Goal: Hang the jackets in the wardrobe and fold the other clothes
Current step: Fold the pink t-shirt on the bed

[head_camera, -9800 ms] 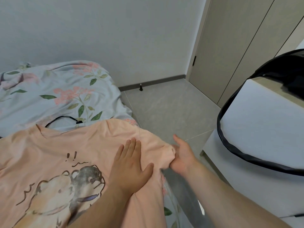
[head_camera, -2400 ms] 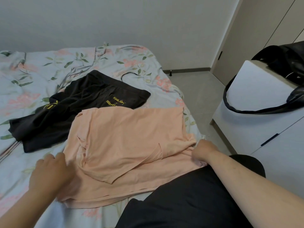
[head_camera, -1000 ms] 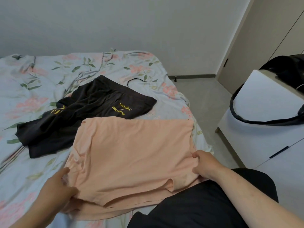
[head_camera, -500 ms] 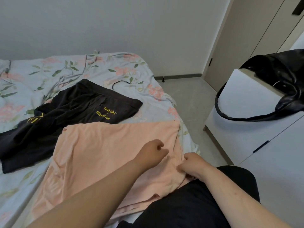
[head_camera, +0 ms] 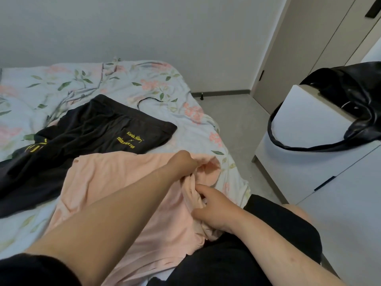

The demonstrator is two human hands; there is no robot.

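Observation:
A peach T-shirt [head_camera: 115, 182] lies partly folded on the flowered bed [head_camera: 51, 87], plain side up. My left hand [head_camera: 183, 164] reaches across it and pinches the fabric at its far right corner, which lifts in a small bunch. My right hand [head_camera: 216, 209] grips the shirt's right edge just below, with the cloth gathered between both hands. Black trousers [head_camera: 88, 133] with yellow lettering lie spread out on the bed behind the shirt. A black hanger hook [head_camera: 148, 101] rests on the sheet beyond them.
A white cabinet [head_camera: 309, 124] stands right of the bed with a black leather bag [head_camera: 354, 104] on top, its strap hanging over the side. Beige wardrobe doors [head_camera: 305, 48] are at the back right. A strip of grey floor [head_camera: 233, 124] separates bed and cabinet.
My left hand let go of the shirt's left side, crossed over it and took the far right corner. The right hand stayed on the right edge.

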